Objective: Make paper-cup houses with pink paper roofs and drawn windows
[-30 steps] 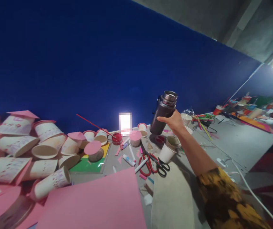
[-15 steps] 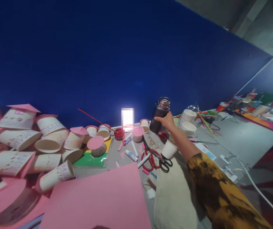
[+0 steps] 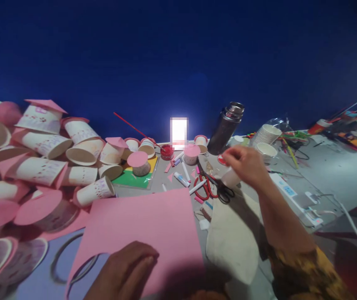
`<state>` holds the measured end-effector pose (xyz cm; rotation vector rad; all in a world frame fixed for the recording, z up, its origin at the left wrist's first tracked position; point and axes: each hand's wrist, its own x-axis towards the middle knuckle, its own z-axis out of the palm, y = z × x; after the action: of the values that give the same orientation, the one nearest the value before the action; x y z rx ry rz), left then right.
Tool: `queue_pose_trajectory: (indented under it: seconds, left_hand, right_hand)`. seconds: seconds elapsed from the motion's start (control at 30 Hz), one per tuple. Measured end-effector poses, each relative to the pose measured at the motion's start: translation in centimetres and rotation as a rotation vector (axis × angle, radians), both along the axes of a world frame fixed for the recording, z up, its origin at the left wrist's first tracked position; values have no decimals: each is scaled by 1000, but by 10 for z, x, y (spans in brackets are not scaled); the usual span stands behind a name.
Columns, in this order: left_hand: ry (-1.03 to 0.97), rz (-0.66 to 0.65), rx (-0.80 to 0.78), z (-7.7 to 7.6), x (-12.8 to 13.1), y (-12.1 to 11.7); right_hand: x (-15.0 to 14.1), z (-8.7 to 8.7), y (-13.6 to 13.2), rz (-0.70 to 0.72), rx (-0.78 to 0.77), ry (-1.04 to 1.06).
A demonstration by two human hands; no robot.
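Observation:
My left hand is low in the view over a large pink sheet of paper, its fingers loosely bent and holding nothing I can see. The sheet has a curved cut-out at its lower left. My right hand is above a white paper cup, fingers curved down and slightly apart; it hides part of the cup. I cannot tell whether they touch the cup. Behind that hand a dark, lidless thermos bottle stands by the wall. Red-handled scissors and black-handled scissors lie left of the cup.
Decorated paper cups with pink tops are piled at left. Markers, a red paint jar and a bright blurred rectangle are in the middle. Stacked paper cups, a beige cloth and a power strip are at right.
My right hand has let go of the thermos bottle and come down over the paper cup. My left hand has come into view over the pink sheet. The camera view has shifted.

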<state>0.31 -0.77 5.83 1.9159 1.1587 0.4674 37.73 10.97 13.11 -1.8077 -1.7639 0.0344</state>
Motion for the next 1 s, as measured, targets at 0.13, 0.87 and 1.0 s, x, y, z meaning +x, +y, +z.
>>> queue_pose_trajectory:
  seconds: [0.13,0.87,1.0]
  left_hand:
    - [160,-118,406,-8,-1,12]
    - [656,-220,270,-28,21,25]
    - [592,-239,268,-27,-1,9]
  right_hand:
    - [-5,-32,-52,21,-142,-122]
    - [-98,-45,-25,480,-421,1082]
    - [-103,-67,-9,426,-354,1347]
